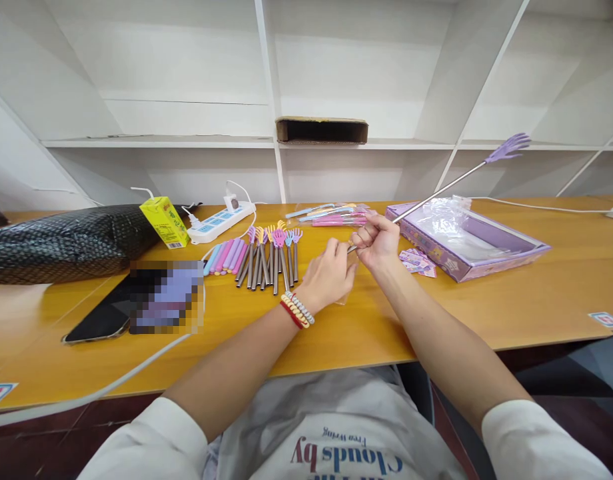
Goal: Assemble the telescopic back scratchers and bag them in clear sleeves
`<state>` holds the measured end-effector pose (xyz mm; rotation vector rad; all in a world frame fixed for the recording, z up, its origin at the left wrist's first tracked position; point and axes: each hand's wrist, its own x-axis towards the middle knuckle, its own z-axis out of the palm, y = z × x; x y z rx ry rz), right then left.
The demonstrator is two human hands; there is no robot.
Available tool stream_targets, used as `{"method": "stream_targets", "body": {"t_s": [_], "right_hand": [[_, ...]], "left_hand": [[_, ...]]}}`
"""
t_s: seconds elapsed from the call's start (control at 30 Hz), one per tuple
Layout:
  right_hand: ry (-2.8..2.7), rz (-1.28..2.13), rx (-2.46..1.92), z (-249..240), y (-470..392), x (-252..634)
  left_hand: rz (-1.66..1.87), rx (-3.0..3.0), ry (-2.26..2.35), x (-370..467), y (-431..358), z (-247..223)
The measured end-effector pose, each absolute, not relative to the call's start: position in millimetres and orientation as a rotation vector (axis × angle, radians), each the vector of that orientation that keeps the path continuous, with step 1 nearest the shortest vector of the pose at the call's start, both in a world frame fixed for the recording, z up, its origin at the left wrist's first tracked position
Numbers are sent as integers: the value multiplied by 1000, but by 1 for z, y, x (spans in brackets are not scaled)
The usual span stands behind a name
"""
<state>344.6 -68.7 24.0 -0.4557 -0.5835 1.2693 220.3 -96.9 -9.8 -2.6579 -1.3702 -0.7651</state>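
My right hand (378, 241) grips the near end of an extended telescopic back scratcher (451, 183), whose thin metal rod rises up and right to a small purple hand-shaped head (509, 147). My left hand (328, 275), with bead bracelets on the wrist, pinches the same near end just left of the right hand. Both hands hover above the wooden desk (536, 293). A row of several collapsed scratchers (266, 257) with pink, yellow and blue heads lies just left of my hands.
A purple box (486, 247) with a clear plastic liner lies to the right. Packaged scratchers (331, 215) sit behind my hands. Left are a white power strip (219, 223), a yellow drink carton (164, 223), a black bag (61, 243) and a phone (104, 320). White shelves stand behind.
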Motion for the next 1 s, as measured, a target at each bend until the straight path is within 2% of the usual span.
{"method": "stream_targets", "body": {"t_s": [0.13, 0.33, 0.47, 0.7, 0.87, 1.0], "right_hand": [[-552, 1245, -486, 20, -67, 345], [-552, 1294, -532, 18, -70, 334], [-589, 1318, -499, 21, -73, 333], [-664, 1331, -499, 23, -76, 335], [-672, 1273, -442, 22, -71, 349], [-621, 1235, -474, 20, -68, 351]], "left_hand": [[-651, -2665, -1321, 220, -96, -11], [-461, -2662, -1485, 216, -86, -11], [-534, -2652, -1574, 215, -82, -10], [-571, -3315, -1381, 201, -67, -1], [-882, -2963, -1287, 205, -78, -10], [-770, -2800, -1323, 215, -85, -16]]}}
